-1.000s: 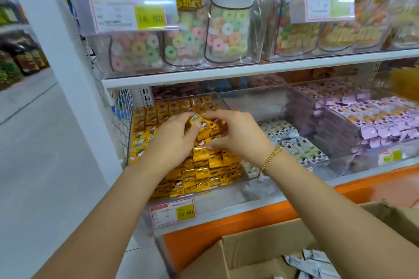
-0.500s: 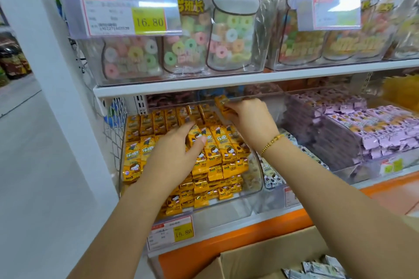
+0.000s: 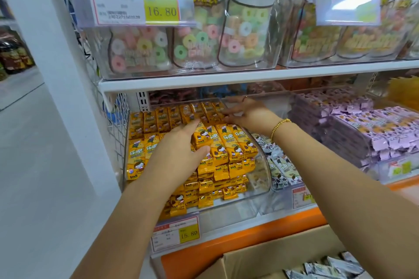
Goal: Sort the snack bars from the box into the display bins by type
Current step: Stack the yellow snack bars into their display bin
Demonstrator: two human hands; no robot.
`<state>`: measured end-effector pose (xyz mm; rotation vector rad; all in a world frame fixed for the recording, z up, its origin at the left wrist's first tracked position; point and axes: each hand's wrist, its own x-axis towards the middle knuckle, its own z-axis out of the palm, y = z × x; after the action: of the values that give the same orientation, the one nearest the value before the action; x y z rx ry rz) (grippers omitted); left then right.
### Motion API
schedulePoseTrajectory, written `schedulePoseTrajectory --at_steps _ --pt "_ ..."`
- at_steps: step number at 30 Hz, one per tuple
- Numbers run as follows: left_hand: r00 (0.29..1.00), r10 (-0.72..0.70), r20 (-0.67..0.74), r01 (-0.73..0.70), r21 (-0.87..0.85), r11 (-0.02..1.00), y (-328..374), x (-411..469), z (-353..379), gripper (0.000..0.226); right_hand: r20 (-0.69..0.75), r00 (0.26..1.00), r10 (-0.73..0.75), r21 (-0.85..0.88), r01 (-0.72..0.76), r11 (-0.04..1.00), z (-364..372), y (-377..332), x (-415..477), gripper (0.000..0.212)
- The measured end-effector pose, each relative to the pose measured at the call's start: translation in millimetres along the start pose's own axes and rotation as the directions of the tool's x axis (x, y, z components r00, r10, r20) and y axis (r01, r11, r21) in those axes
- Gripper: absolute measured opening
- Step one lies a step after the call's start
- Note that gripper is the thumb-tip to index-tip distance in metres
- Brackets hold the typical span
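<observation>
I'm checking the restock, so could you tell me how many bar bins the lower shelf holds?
3: yellow bars left, black-and-white bars middle, purple bars right; more may lie beyond the right edge.

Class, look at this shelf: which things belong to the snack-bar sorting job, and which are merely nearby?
Job: yellow snack bars, clear bin, cardboard box, black-and-white bars in the box, left hand, right hand.
Nearby: ring-candy bags, upper price tag, gold bracelet.

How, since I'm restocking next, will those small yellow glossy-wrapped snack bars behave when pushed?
The small yellow glossy-wrapped snack bars likely slide easily: wrappers look shiny. Stacked loose in the clear plastic bin, rows may topple. Probably light, being small thin packets.
</observation>
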<state>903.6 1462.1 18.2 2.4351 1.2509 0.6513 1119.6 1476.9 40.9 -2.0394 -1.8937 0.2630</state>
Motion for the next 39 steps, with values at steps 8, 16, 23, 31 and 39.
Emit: schedulePoseTrajectory --at_steps 8,16,23,31,39 --pt "0.993 -0.095 -0.065 0.104 0.16 0.982 9.6 -20.6 -12.8 0.067 -0.105 0.976 -0.188 0.104 0.199 0.974 0.8 -35.4 -35.0 0.048" --pt "0.986 -0.168 0.01 0.154 0.352 0.923 2.8 -86.7 -16.7 0.07 -0.012 0.94 -0.341 0.036 0.341 0.939 26.9 -86.6 -31.8 0.043" --pt "0.986 -0.166 0.007 0.156 0.317 0.936 -5.2 -111.7 -14.5 0.073 -0.15 0.955 -0.257 0.24 0.287 0.927 63.5 -134.6 14.2 0.04" --pt "0.988 -0.147 0.048 0.128 0.286 0.95 -11.0 -109.7 -17.3 0.073 -0.134 0.966 -0.222 0.255 0.25 0.934 75.8 -147.4 22.4 0.044" --pt "0.973 0.116 -0.202 -0.094 0.116 0.989 -2.0 -128.8 -7.7 0.026 -0.252 0.925 -0.285 0.058 0.308 0.95 45.8 -119.7 -40.8 0.022"
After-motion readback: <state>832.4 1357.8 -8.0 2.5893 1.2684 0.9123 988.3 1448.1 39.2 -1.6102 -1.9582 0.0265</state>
